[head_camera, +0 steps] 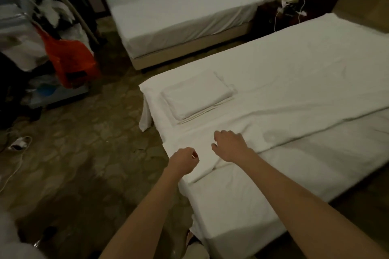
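A white top sheet (294,99) lies partly spread over the near bed (242,206), its lower edge folded back in a wrinkled band. My left hand (184,159) is curled into a fist at the sheet's left corner by the mattress edge and seems to grip the cloth there. My right hand (229,146) rests on the folded band just to the right, fingers bent and spread with the thumb apart. A stack of folded white linen (195,93) sits on the bed's left end, beyond both hands.
A second bed (185,12) with a white sheet stands further back. A housekeeping cart (31,33) with an orange bag (71,57) and linen is at the left. Patterned carpet (84,153) lies between them. A dark nightstand (288,10) with cables stands between the beds' heads.
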A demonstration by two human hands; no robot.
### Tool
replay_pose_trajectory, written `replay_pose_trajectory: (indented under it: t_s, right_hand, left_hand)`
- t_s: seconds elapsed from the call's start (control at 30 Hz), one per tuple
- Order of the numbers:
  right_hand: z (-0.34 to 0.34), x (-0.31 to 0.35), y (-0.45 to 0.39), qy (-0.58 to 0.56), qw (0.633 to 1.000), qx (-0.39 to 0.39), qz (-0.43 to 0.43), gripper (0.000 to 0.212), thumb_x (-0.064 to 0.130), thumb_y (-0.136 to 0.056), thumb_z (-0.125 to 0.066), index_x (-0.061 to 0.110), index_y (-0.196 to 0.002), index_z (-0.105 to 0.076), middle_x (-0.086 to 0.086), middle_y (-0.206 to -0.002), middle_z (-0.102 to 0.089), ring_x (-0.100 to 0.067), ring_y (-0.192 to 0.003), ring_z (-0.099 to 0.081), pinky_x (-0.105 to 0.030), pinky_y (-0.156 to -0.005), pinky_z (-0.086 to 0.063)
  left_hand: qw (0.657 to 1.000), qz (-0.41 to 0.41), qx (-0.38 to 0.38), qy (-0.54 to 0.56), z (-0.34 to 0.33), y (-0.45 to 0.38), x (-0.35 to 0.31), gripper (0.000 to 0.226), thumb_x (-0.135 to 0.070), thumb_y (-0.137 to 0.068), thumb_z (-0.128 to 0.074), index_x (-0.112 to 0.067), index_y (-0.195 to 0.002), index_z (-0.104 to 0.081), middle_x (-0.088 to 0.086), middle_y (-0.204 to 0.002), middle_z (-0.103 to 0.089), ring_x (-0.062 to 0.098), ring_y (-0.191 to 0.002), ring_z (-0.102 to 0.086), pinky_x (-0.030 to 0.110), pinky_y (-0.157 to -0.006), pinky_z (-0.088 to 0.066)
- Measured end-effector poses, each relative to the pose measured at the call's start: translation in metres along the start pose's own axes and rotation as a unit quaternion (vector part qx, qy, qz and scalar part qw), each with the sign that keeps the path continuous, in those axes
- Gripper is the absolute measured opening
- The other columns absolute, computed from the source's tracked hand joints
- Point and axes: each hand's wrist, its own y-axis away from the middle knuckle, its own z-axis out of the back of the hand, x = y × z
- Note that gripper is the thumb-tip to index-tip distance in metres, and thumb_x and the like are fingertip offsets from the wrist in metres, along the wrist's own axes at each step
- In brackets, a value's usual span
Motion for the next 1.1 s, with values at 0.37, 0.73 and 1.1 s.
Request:
replay_pose_trajectory:
  t_s: [0.37, 0.73, 1.1]
  right_hand:
    - [-0.061, -0.007, 0.051, 0.069, 0.992, 0.092, 0.053, 0.036, 0.034, -0.099, -0.037, 0.013, -0.128, -0.044, -0.007, -0.129, -0.052, -0.025, -0.120, -0.049, -0.039, -0.099, -0.034]
    - [0.003, -0.002, -0.014, 0.030, 0.999, 0.014, -0.034, 0.035, 0.037, -0.099, -0.037, 0.012, -0.121, -0.047, -0.005, -0.122, -0.055, -0.024, -0.113, -0.053, -0.035, -0.091, -0.038]
    - [-0.010, 0.136, -0.139, -0.066, 0.981, 0.063, -0.172, 0.035, 0.030, -0.098, -0.039, 0.011, -0.126, -0.046, -0.009, -0.127, -0.053, -0.027, -0.116, -0.051, -0.039, -0.096, -0.036]
  left_hand:
    - [0.996, 0.024, -0.085, 0.013, 0.022, 0.034, 0.007, 0.022, -0.023, -0.094, -0.051, -0.014, -0.108, -0.065, 0.001, -0.104, -0.067, 0.017, -0.091, -0.062, 0.030, -0.079, -0.053]
    - [0.997, -0.047, -0.036, -0.039, 0.055, -0.043, -0.018, 0.024, -0.027, -0.094, -0.051, -0.016, -0.111, -0.064, 0.004, -0.111, -0.066, 0.022, -0.099, -0.062, 0.034, -0.088, -0.051]
    - [0.975, -0.182, 0.013, -0.124, 0.184, -0.154, 0.061, 0.026, -0.027, -0.094, -0.052, -0.013, -0.112, -0.064, 0.009, -0.111, -0.067, 0.024, -0.099, -0.063, 0.037, -0.089, -0.052]
